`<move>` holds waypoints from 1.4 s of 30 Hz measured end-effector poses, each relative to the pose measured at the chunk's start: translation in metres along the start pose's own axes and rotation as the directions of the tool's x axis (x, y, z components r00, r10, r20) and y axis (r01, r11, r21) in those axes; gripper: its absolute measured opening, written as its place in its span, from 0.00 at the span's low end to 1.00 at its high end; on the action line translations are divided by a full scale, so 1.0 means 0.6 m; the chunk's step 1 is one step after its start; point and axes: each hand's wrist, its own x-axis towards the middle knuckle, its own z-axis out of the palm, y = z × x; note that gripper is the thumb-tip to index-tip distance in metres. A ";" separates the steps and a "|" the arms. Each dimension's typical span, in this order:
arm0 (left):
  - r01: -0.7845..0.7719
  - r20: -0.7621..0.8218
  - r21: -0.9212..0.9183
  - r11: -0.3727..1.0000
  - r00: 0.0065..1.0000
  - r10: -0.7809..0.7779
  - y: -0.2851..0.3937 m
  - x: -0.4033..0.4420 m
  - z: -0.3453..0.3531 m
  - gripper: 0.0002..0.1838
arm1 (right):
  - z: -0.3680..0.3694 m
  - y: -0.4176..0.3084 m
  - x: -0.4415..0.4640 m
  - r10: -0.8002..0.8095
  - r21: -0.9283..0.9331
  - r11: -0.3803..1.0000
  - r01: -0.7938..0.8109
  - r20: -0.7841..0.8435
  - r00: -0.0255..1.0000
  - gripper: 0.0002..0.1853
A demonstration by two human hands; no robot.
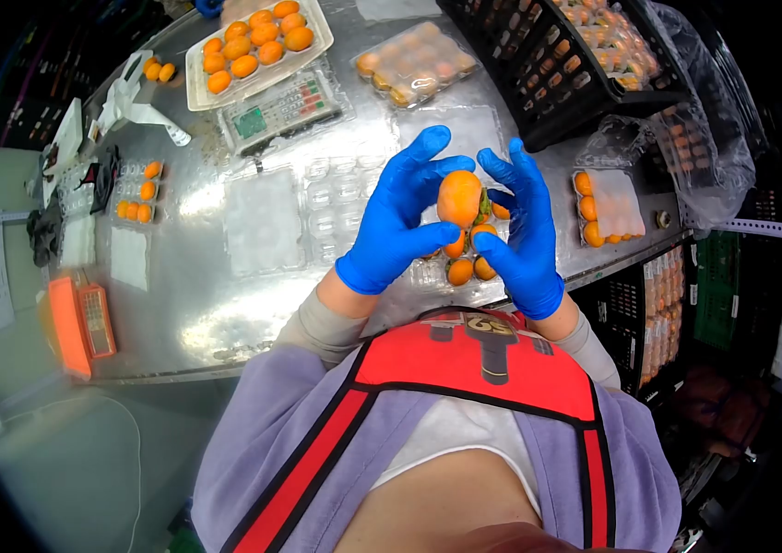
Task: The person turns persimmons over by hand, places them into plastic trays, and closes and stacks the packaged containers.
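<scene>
Both my hands wear blue gloves and are raised over the metal table. My left hand is closed around an orange persimmon, thumb below and fingers above. Green leaf shows at the fruit's right side. My right hand curves beside it, fingers apart; whether a fingertip touches the fruit is hard to see. Below the hands, several more persimmons sit in a clear plastic tray, partly hidden by my hands.
Across the table are a weighing scale bearing a tray of fruit, a closed fruit pack, and a black crate of packs. A half-covered pack lies right, an empty clear tray left, an orange device far left.
</scene>
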 end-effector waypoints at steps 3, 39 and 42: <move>-0.159 0.075 0.275 0.948 0.987 0.144 0.000 0.001 -0.012 0.46 | 0.002 0.007 -0.004 0.132 0.140 0.982 -0.129 -0.010 0.991 0.43; -0.109 0.042 0.481 0.870 0.994 0.102 0.013 -0.002 0.002 0.48 | 0.011 0.002 -0.004 0.174 0.381 0.910 -0.165 0.012 0.985 0.42; -0.002 0.014 0.351 0.936 1.000 -0.003 0.008 -0.007 0.005 0.46 | 0.008 0.006 -0.006 0.072 0.217 0.974 -0.067 -0.016 0.997 0.42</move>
